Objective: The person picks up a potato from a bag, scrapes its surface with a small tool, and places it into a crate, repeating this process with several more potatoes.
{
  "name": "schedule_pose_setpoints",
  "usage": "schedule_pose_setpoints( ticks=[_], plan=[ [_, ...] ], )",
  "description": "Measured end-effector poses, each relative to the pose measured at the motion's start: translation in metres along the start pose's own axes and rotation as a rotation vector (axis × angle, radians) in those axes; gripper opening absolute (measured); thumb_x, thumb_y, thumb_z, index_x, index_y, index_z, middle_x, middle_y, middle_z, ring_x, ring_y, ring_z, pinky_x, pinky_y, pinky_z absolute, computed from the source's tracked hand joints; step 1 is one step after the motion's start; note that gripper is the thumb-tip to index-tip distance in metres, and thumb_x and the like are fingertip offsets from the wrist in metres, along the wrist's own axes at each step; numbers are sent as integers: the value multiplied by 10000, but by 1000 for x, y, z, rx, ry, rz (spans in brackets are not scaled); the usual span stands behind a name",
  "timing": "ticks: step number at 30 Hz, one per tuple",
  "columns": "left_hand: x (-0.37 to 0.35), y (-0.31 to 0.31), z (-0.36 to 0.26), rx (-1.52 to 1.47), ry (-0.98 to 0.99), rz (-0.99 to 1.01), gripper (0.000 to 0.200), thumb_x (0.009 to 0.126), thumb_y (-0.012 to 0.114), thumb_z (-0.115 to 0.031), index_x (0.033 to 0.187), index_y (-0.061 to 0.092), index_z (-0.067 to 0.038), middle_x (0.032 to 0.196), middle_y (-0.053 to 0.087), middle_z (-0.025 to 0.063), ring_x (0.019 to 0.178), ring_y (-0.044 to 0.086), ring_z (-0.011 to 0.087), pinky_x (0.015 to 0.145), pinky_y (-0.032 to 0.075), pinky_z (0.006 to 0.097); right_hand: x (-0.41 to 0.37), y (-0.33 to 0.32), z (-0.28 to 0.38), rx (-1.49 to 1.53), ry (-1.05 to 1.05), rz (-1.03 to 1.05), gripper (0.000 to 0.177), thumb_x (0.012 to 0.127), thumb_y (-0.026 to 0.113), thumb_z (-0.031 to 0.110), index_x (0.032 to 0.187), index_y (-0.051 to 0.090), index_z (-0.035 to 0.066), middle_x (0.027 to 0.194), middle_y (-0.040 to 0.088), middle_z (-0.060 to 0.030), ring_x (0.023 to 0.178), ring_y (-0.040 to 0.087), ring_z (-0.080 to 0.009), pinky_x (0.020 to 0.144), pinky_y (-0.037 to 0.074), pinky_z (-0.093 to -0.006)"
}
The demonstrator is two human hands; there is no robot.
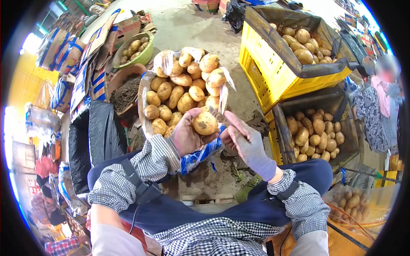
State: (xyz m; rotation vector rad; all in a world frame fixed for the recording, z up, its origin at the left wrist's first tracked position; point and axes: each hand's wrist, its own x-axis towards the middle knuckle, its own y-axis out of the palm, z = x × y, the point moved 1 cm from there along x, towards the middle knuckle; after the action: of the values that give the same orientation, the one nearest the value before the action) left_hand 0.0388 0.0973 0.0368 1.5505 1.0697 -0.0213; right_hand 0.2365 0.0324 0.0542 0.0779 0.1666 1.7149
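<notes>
A round potato (205, 123) with a dark patch rests in my left hand (187, 133), fingers curled under it, at the near edge of a heaped basket of potatoes (174, 97). To the right, my gloved right hand (247, 143) is raised beside the basket, apart from the potato. Its fingers point up and left, partly bent together; whether something small is between them is hidden. Blue plastic wrapping (200, 156) hangs at the basket's near side, below my left hand.
Two yellow crates (273, 81) (273, 136) with dark liners hold potatoes at the right. On the left are a green bowl (147, 54) of potatoes, a brown tub (128, 91) of soil and a black-lined box (102, 132). A person (378, 102) sits far right.
</notes>
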Motion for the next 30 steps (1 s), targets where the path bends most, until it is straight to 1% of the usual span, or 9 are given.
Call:
schedule_pose_setpoints(
  ticks=[6, 9, 11, 14, 19, 22, 26, 28, 30],
  plan=[
    [-46, 3, 24, -78, 219, -10, 456, 1010, 453, -378, 1310, 516, -41, 1272, 613, 148, 1137, 619, 307, 1015, 490, 472, -25, 36, -16, -219, -318, 248, 384, 982, 559, 72, 1366, 569, 61, 858, 655, -21, 699, 567, -61, 671, 496, -221],
    [-59, -1, 28, -71, 286, -117, 434, 1011, 466, -362, 1298, 523, -42, 1248, 627, 142, 1112, 631, 304, 1026, 481, 464, -37, 46, -18, -166, -187, 209, 371, 969, 574, 61, 1340, 597, 65, 829, 658, -28, 670, 565, -60, 633, 498, -224],
    [-58, -19, 30, -116, 259, 124, 446, 993, 523, -298, 1361, 470, -52, 1310, 586, 128, 1163, 600, 293, 1050, 463, 449, -30, 37, -9, -224, -218, 182, 386, 988, 555, 81, 1374, 566, 76, 791, 645, -5, 643, 542, -44, 602, 480, -204],
    [-68, 3, 36, 260, 425, 43, 748, 866, 709, -118, 1492, 302, -82, 1409, 464, 101, 1286, 488, 243, 1089, 416, 383, -15, 23, 2, -22, -66, -24, 399, 1024, 512, 128, 1420, 511, 80, 779, 629, 21, 617, 510, -22, 552, 426, -176],
    [-63, 5, 40, 843, 724, -86, 912, 727, 845, -184, 1469, 329, -55, 1429, 410, 130, 1289, 454, 259, 1093, 367, 357, -9, 21, -3, 79, 9, -25, 398, 1026, 522, 159, 1413, 513, 67, 775, 633, 21, 624, 520, -18, 549, 418, -169],
    [-65, -1, 30, 1659, 1082, -381, 943, 650, 865, -243, 1430, 377, -39, 1377, 435, 186, 1283, 432, 334, 1106, 331, 422, -8, 17, 0, 61, 49, -36, 396, 1025, 523, 159, 1411, 519, 73, 769, 635, 6, 620, 526, -34, 569, 440, -188],
    [-70, 8, 29, 1640, 983, -323, 928, 700, 833, -167, 1457, 317, -19, 1393, 432, 188, 1283, 446, 323, 1098, 377, 410, -11, 22, 7, -31, -22, 33, 391, 1020, 526, 140, 1405, 525, 68, 754, 631, -7, 616, 526, -48, 571, 450, -197],
    [-68, 11, 33, 665, 570, -11, 857, 799, 788, -126, 1487, 286, -24, 1406, 442, 137, 1295, 454, 237, 1113, 366, 368, -13, 23, 7, 12, -21, 88, 398, 1015, 533, 130, 1404, 520, 48, 748, 626, -11, 611, 526, -53, 567, 447, -202],
    [-73, 13, 31, 577, 521, 38, 841, 829, 765, -101, 1501, 264, -26, 1416, 435, 119, 1296, 455, 205, 1114, 366, 352, -11, 21, 11, 76, -26, 43, 394, 1018, 526, 133, 1401, 521, 41, 731, 616, -9, 604, 520, -53, 560, 442, -204]
  ],
)
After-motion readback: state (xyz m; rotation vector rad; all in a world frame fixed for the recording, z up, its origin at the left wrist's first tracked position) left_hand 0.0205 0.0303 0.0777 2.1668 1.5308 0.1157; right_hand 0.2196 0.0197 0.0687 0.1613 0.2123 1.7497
